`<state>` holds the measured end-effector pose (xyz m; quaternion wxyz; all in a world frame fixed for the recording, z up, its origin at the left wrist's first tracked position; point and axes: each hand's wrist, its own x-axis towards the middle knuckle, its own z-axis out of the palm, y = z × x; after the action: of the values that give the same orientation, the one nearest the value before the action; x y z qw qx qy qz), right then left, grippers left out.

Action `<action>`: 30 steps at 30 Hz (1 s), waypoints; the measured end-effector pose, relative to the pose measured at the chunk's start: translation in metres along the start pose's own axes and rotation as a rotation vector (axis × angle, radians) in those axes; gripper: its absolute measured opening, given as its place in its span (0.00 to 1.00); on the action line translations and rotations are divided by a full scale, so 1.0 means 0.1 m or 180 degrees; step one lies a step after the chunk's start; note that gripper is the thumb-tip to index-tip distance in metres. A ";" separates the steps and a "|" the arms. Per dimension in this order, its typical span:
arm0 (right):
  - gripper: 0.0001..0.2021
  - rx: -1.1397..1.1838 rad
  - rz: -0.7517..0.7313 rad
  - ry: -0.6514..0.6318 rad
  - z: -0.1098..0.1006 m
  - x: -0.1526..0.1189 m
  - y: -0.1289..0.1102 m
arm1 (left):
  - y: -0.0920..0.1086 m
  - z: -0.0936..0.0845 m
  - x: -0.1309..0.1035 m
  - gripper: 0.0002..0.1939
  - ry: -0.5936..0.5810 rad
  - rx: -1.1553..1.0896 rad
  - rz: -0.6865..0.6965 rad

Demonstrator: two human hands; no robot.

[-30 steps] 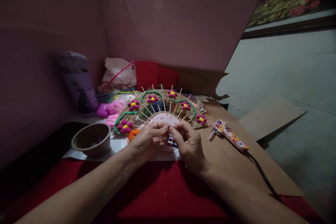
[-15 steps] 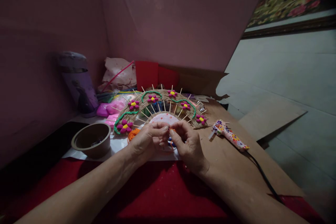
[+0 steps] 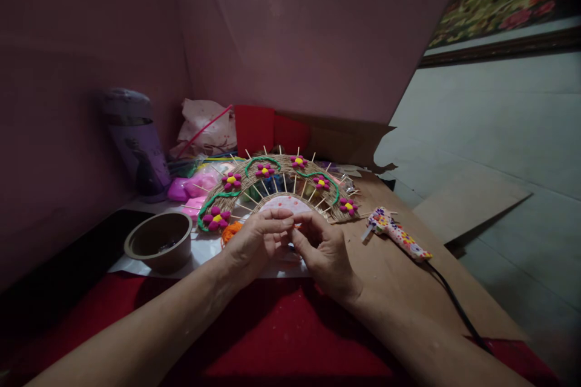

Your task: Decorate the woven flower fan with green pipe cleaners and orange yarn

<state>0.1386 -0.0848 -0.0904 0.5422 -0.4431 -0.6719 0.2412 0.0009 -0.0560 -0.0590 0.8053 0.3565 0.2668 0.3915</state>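
Note:
My left hand (image 3: 261, 236) and my right hand (image 3: 324, 248) meet fingertip to fingertip in front of the fan-shaped craft piece. Both are closed in a pinch on orange yarn, which the fingers now almost wholly hide. An orange yarn ball (image 3: 232, 233) lies just left of my left hand. Behind my hands stands the fan (image 3: 285, 164), a twine-wound arch on thin sticks with magenta-and-yellow flowers and green vines. At its centre is a pale half-disc (image 3: 285, 203) with red dots, partly covered by my fingers.
To the left are a brown bowl (image 3: 158, 221) and a purple tumbler (image 3: 138, 151). Pink bagged material (image 3: 197, 184) sits behind the fan. On the cardboard (image 3: 385, 290) at right lies a flower-patterned glue gun (image 3: 399, 236), its black cord (image 3: 454, 302) running toward me.
The orange strand that hung below my fingertips is no longer visible. My fingers have shifted slightly and pressed closer together; the surrounding things have not moved.

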 end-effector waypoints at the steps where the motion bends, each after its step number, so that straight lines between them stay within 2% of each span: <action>1: 0.06 0.0125 0.0016 0.0014 0.00 0.01 -0.01 | 0.00 0.00 0.00 0.11 -0.0035 0.0011 0.0035; 4: 0.06 0.0706 0.0131 0.0045 0.01 0.04 -0.05 | 0.01 0.02 -0.01 0.10 -0.0041 0.0038 0.0143; 8: 0.10 0.1498 0.0685 -0.0118 0.00 0.10 -0.09 | 0.01 0.06 -0.01 0.09 0.0307 0.0145 0.0306; 10: 0.12 0.1728 0.0953 -0.0198 -0.01 0.12 -0.08 | 0.01 0.06 -0.01 0.09 0.0462 0.0253 0.0505; 13: 0.15 0.2003 0.1156 -0.0258 -0.02 0.14 -0.07 | -0.01 0.04 0.01 0.09 0.0444 0.0484 0.0864; 20: 0.16 0.2196 0.1204 -0.0333 -0.03 0.15 -0.06 | -0.03 -0.01 0.02 0.08 0.0242 0.0854 0.1197; 30: 0.14 0.2327 0.1116 -0.0401 -0.03 0.13 -0.01 | -0.05 0.08 -0.01 0.04 0.0354 0.1713 0.1919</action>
<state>0.1408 -0.0748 -0.0818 0.5725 -0.3134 -0.4882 0.5794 0.0086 -0.0622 -0.0577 0.5168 0.5949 0.2864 0.5449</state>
